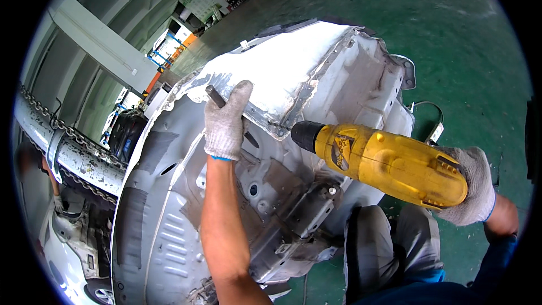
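My right hand point(473, 183), in a grey-white knit glove, grips the rear of a yellow power drill point(389, 161). The drill's black chuck points left, its bit at the flanged corner of a white car-body panel point(288, 56). Whether the bit has entered the metal cannot be made out. My left hand point(227, 120), gloved too, is closed around a dark steel rod point(214, 96). The rod's tapered lower end comes out below the fingers, over the bare grey inner body point(161, 178). That hand is beside the panel's edge, left of the chuck.
A thick post with a chain point(84, 161) stands at the left. Behind it are a person's arm point(55, 183) and a white car point(68, 265). A cable with a pale plug-like piece point(436, 133) lies right of the body. Green floor point(463, 68) stretches around it.
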A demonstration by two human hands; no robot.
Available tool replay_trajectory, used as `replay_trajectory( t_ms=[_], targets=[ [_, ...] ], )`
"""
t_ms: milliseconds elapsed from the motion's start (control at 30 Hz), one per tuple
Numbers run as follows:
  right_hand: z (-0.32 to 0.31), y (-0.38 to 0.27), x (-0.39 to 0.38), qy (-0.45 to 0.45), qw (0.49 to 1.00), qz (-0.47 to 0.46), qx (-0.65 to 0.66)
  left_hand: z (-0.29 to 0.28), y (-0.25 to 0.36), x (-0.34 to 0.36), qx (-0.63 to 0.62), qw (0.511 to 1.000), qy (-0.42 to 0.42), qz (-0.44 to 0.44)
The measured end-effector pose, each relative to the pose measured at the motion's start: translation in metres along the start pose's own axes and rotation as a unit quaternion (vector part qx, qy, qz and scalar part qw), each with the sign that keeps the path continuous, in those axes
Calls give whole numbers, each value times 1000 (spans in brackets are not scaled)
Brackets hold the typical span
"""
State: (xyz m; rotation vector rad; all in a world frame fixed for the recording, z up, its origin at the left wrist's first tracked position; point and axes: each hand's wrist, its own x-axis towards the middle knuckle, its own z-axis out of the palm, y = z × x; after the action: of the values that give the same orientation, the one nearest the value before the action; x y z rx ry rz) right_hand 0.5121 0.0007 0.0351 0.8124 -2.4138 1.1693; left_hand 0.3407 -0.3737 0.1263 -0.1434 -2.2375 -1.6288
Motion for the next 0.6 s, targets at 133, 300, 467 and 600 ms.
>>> replay_trajectory(
  t_ms=[133,300,467,600],
  targets=[
    [-2,-8,8,-40,999,27,-20,-5,-2,-4,0,1000,10,-22],
    [-26,-17,28,-86,996,17,-12,-1,0,-1,-6,1000,3,-13],
    [-39,-39,39,-88,995,0,-43,0,5,-2,7,1000,17,0],
    [-46,-50,49,-125,987,-14,-100,-1,6,-5,30,999,10,-38]
  ],
)
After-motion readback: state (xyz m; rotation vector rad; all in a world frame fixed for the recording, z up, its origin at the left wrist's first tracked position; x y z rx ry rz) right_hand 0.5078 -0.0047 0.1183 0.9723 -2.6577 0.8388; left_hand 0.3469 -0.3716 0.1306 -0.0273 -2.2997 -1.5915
